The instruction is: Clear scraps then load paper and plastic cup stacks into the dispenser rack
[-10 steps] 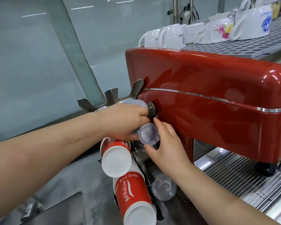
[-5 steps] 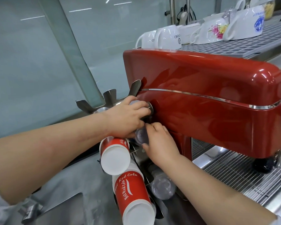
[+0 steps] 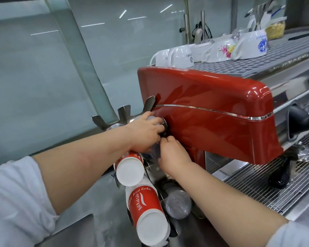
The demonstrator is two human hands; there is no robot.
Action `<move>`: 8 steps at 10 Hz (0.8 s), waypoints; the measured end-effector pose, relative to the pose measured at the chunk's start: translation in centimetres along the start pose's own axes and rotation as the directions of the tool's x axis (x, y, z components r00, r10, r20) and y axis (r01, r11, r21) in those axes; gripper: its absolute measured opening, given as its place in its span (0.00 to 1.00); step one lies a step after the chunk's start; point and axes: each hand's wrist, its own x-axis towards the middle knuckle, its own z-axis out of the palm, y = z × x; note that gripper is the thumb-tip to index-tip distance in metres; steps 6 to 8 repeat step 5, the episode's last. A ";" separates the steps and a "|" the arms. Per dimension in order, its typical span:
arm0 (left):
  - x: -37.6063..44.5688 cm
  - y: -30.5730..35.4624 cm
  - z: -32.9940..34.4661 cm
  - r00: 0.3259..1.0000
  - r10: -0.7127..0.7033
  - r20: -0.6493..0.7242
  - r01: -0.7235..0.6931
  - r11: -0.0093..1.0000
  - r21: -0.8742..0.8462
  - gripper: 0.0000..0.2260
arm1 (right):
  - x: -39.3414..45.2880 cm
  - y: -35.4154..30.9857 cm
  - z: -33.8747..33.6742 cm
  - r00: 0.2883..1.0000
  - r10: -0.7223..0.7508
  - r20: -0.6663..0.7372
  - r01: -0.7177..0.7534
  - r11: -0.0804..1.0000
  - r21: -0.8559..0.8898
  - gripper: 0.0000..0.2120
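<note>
At mid-frame both hands, the left hand (image 3: 146,134) and right hand (image 3: 173,154), gripped a clear plastic cup stack (image 3: 154,152) at the dispenser rack (image 3: 125,113); cramped against the red machine (image 3: 212,118), it could jam or crush.

Both hands (image 3: 146,134) grip clear cups (image 3: 154,154) at the rack (image 3: 123,113).

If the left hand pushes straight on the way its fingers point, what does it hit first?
Most likely the red machine's side panel. The left hand points right, fingertips at the metal knob against that panel, though depth is hard to judge.
</note>
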 end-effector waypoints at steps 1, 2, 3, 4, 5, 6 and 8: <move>-0.7 0.1 -1.2 0.999 -0.012 0.048 0.014 0.999 -0.035 0.18 | -0.1 -0.3 -1.3 0.997 0.016 0.079 -0.012 0.999 -0.049 0.21; -2.1 0.1 -2.6 0.995 -0.040 0.087 0.042 0.999 -0.029 0.19 | -0.3 -0.9 -2.9 0.981 0.005 0.195 0.018 0.993 -0.116 0.19; -4.0 0.0 -4.4 0.982 -0.088 0.164 0.110 0.985 -0.135 0.17 | -0.4 -2.4 -5.1 0.932 -0.053 0.358 0.148 0.958 -0.244 0.16; -6.1 -0.4 -6.3 0.928 -0.158 0.336 0.257 0.927 -0.274 0.16 | -0.5 -4.1 -7.6 0.874 -0.017 0.486 0.229 0.896 -0.380 0.10; -8.0 -1.8 -7.3 0.870 -0.246 0.427 0.404 0.852 -0.332 0.15 | 0.0 -5.6 -9.9 0.846 -0.008 0.534 0.279 0.859 -0.429 0.09; -8.0 -1.8 -7.3 0.870 -0.246 0.427 0.404 0.852 -0.332 0.15 | 0.0 -5.6 -9.9 0.846 -0.008 0.534 0.279 0.859 -0.429 0.09; -8.0 -1.8 -7.3 0.870 -0.246 0.427 0.404 0.852 -0.332 0.15 | 0.0 -5.6 -9.9 0.846 -0.008 0.534 0.279 0.859 -0.429 0.09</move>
